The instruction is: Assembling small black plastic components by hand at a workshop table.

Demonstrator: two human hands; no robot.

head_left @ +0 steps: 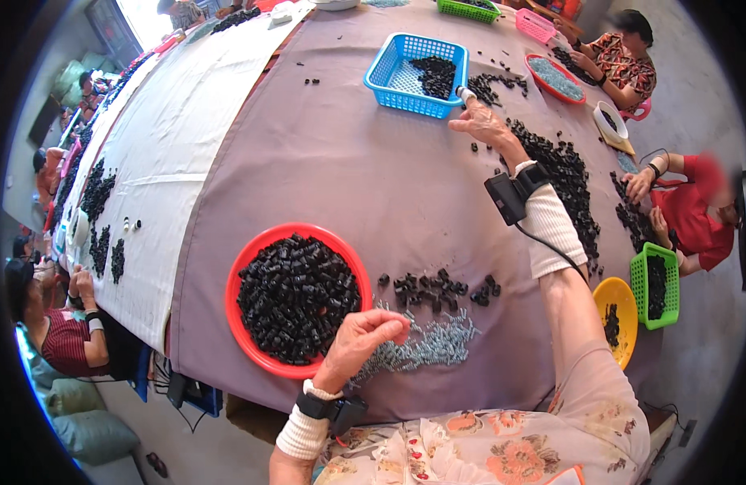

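Observation:
My left hand (362,343) is closed, thumb and fingers drawn together over a spread of small silvery screws (439,343). Whatever its fingertips may hold is hidden. Beside it stands a red basin (233,301) full of small black plastic parts (290,295). A loose row of the same black parts (429,289) lies just beyond the screws. My right hand (484,125) is stretched far forward to the near right corner of a blue plastic basket (405,100). Its extended index finger, wrapped in white, meets the basket's rim in this view. Black pieces (438,74) lie inside the basket.
A long heap of black parts (560,174) runs along my right arm. Near it are a yellow plate (628,315) and a green basket (670,293). A person in red (704,202) works at the right; others sit around the table. A cable hangs from my right wrist device (509,198).

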